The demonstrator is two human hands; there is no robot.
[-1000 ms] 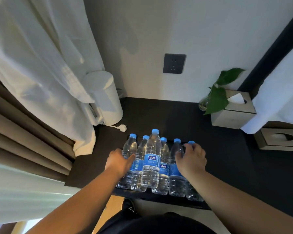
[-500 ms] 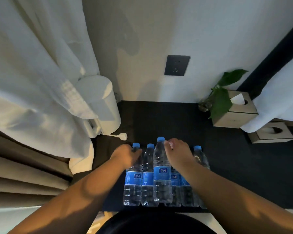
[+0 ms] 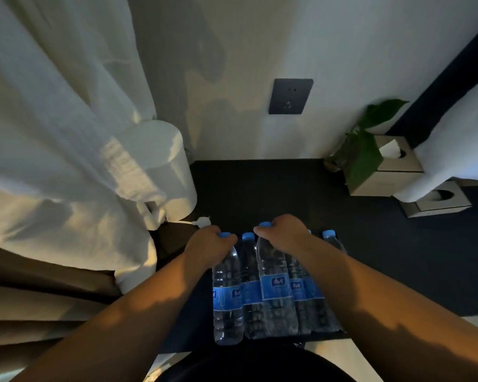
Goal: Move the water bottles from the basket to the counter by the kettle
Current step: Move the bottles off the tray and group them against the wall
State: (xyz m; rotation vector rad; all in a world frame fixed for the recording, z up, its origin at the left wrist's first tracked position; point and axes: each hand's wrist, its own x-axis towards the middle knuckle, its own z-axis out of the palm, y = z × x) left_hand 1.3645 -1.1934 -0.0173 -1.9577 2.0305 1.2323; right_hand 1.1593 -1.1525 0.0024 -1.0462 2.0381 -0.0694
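1. The dark, flat counter (image 3: 370,257) runs from the pale wall toward the person. It carries every item below.
2. The white cloth curtain (image 3: 53,133) hangs at the left and drapes partly over the kettle.
3. The white cylindrical kettle (image 3: 174,175) stands upright at the counter's back left corner. Its white plug (image 3: 202,222) lies on the counter just beside its base.
4. The clear plastic water bottles with blue caps and blue labels (image 3: 271,288) stand upright in a tight row at the counter's near edge, in front and to the right of the kettle. Each long axis is vertical, caps up. Whether a basket surrounds them cannot be told.
5. The beige tissue box (image 3: 387,180) sits at the back right, with the green leafy plant (image 3: 364,155) touching its left side.
6. The left hand (image 3: 204,246) is closed around the neck of the leftmost bottle (image 3: 226,293).
7. The right hand (image 3: 284,232) is closed over the neck of the tallest-looking bottle (image 3: 275,288), third in the row; the thumb lies at the cap.
8. The dark grey wall socket (image 3: 291,96) is set above the counter.
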